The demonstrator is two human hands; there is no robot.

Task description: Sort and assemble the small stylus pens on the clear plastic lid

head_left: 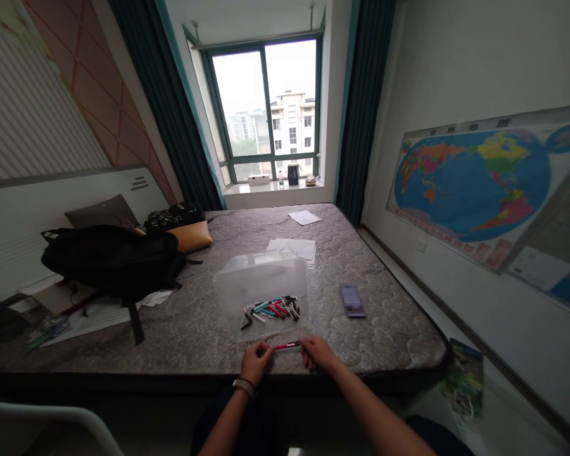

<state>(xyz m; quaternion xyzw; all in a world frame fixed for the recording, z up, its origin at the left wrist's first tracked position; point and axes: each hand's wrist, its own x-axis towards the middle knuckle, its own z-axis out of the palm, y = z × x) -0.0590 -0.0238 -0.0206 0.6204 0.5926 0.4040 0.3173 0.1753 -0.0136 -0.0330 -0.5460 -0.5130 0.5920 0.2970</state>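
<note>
A red pen [285,346] with a dark section near its right end lies level between my hands, just above the front edge of the mattress. My left hand [257,361] pinches its left end, and my right hand [317,354] is closed on its right end. Just beyond them a clear plastic box [225,285] rests on the mattress. Inside it is a loose pile of pens and pen parts [275,308] in red, teal, black and white. Whether the pen's cap is on cannot be made out.
The patterned mattress [389,335] carries a blurred purple object [352,301] right of the box. Papers [297,248] lie behind it. At left are a black backpack [109,256] and a tan pouch [190,237]. A white chair rail [52,411] curves at lower left.
</note>
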